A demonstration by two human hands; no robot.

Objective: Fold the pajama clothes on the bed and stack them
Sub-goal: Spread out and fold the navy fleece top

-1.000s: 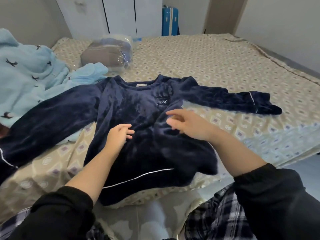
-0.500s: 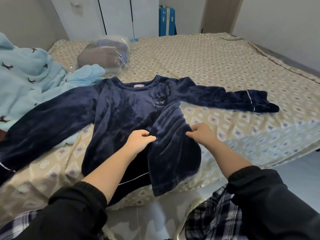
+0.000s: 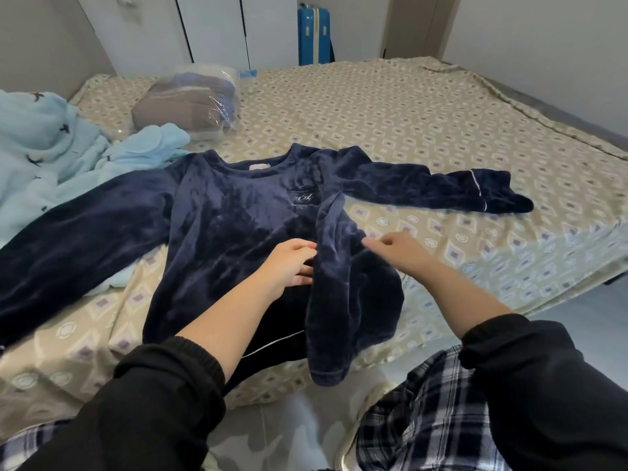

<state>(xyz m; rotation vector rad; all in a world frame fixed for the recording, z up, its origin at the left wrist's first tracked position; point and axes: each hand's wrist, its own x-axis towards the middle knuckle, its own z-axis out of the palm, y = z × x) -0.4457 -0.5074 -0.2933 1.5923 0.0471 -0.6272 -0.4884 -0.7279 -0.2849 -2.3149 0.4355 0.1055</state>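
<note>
A navy fleece pajama top [image 3: 231, 232] lies front up near the edge of the bed [image 3: 407, 113], its collar pointing away from the person and its hem hanging just over the mattress edge. One sleeve [image 3: 424, 188] stretches out flat toward the person's right, while the other sleeve [image 3: 78, 226] runs off to their left. The side panel [image 3: 339, 287] on the person's right is turned over toward the middle of the top, forming a raised lengthwise fold. The left hand [image 3: 289, 265] sits on the chest of the top with its fingertips against that fold's inner edge; I cannot tell whether they pinch it. The right hand [image 3: 402, 249], blurred, rests at the fold's outer side with fingers loosely spread, gripping nothing. A heap of light blue pajamas [image 3: 47, 154] lies partly under the far sleeve. Beyond sit a plastic-wrapped bundle [image 3: 183, 103] and a blue suitcase [image 3: 314, 35].
</note>
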